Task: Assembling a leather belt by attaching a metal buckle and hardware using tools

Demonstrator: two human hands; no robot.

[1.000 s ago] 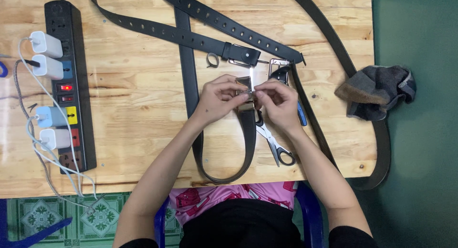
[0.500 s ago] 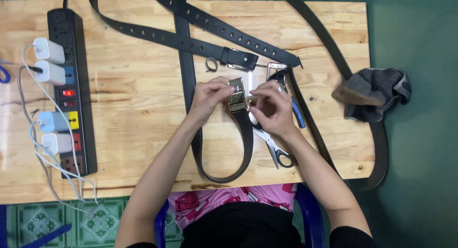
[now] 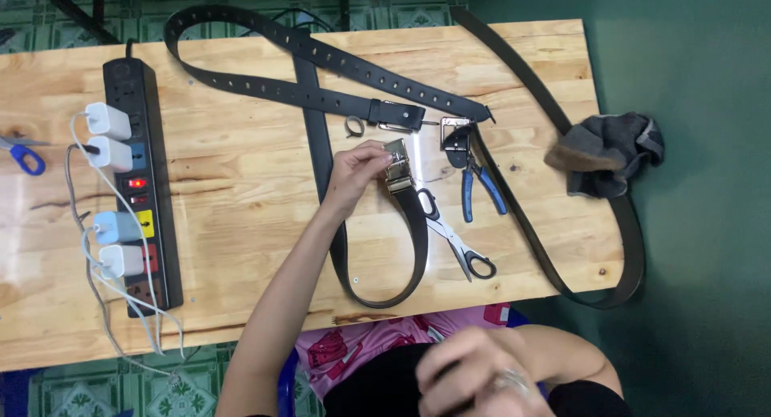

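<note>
Pinching the metal buckle [image 3: 397,165] at frame centre, the left hand [image 3: 355,176] holds the belt [image 3: 415,240], whose strap loops down toward the bench [image 3: 241,192] edge; the right hand [image 3: 474,381], blurred at lower frame, is well apart, grip unclear.

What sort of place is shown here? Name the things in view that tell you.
Probably a small home workbench for fitting belts. A wooden table on patterned floor tiles holds several black belts, pliers and scissors; the left hand holds a metal buckle.
</note>
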